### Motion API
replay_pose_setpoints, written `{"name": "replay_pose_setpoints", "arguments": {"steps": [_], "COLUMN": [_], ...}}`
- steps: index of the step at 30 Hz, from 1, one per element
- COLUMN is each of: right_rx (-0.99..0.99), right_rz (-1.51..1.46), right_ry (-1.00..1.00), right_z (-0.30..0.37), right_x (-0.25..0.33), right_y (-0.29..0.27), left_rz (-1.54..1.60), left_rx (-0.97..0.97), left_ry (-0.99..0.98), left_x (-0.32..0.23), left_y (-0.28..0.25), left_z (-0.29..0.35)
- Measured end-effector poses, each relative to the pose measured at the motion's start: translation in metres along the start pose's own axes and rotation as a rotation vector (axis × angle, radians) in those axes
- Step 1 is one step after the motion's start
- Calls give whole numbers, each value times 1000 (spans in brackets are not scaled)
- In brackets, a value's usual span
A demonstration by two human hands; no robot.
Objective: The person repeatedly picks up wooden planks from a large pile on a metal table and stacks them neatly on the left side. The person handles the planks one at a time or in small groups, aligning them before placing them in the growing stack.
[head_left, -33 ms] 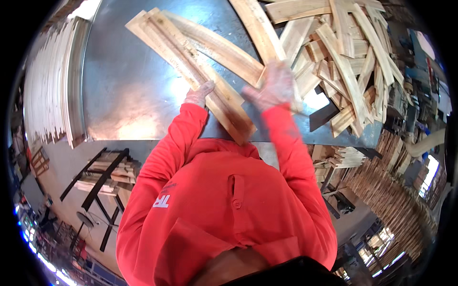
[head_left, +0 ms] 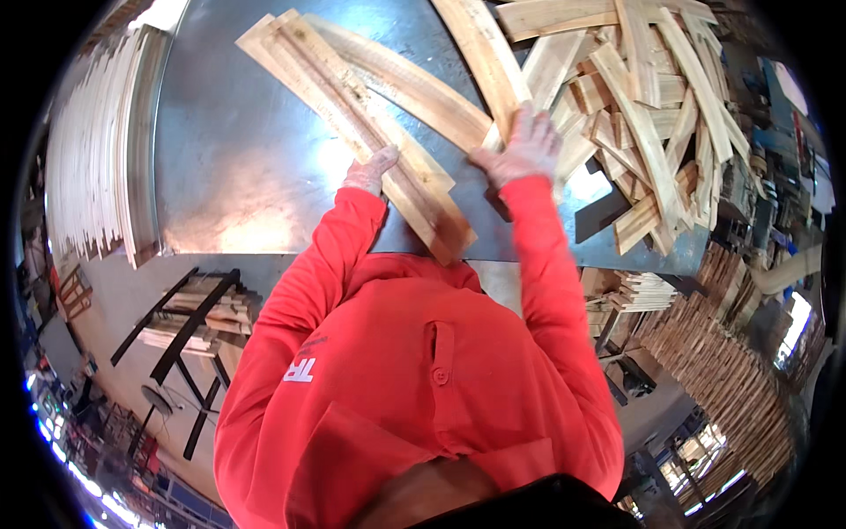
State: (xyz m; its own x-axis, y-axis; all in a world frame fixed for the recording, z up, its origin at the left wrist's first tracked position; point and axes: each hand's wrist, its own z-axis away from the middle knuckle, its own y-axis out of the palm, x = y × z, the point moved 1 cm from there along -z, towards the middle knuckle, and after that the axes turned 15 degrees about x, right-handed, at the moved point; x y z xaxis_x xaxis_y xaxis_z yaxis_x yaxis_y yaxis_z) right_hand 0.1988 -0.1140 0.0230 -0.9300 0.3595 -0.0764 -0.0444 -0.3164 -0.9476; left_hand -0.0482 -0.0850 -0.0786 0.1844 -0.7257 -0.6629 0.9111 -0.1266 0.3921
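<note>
Gripping the left edge of a few overlapping wooden boards is my left hand, its thumb over the top. These boards slant from the far left toward my body, and the top one has a darker streak along it. My right hand is open, its fingers spread over the near end of another board that runs off the far edge of the picture. A further plank lies between, its near end close to my right thumb. Both hands seem to wear thin pale gloves.
Everything lies on a shiny metal table. To the right is a jumbled heap of boards. Upright pale slats stand in a neat row on the left. Below are a dark metal stand holding wood and a large stack of strips.
My right hand has moved slightly right and away from me, its fingers now spread on the board's end. The left hand keeps its grip, and the view has shifted a little.
</note>
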Motion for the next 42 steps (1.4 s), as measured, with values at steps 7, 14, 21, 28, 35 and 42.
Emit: {"name": "replay_pose_setpoints", "arguments": {"steps": [7,14,21,28,35,42], "right_rx": [174,154,182,366,231,833], "right_rz": [-311,-232,-432,-1033,-887,-272], "right_ry": [-95,-393,529,-99,-580,-547], "right_z": [4,36,-71,26,125,76], "right_x": [-5,81,1,-102,-51,120], "right_y": [-13,-6,11,-52,-60,-48], "left_rz": [373,365,214,262,331,278], "left_rx": [23,32,13,38,106,90], "left_ry": [77,81,55,48,138,268], "left_x": [3,6,-18,-38,-55,-51], "left_y": [4,13,10,-23,-25,-33], "left_z": [12,15,27,15,12,24]}}
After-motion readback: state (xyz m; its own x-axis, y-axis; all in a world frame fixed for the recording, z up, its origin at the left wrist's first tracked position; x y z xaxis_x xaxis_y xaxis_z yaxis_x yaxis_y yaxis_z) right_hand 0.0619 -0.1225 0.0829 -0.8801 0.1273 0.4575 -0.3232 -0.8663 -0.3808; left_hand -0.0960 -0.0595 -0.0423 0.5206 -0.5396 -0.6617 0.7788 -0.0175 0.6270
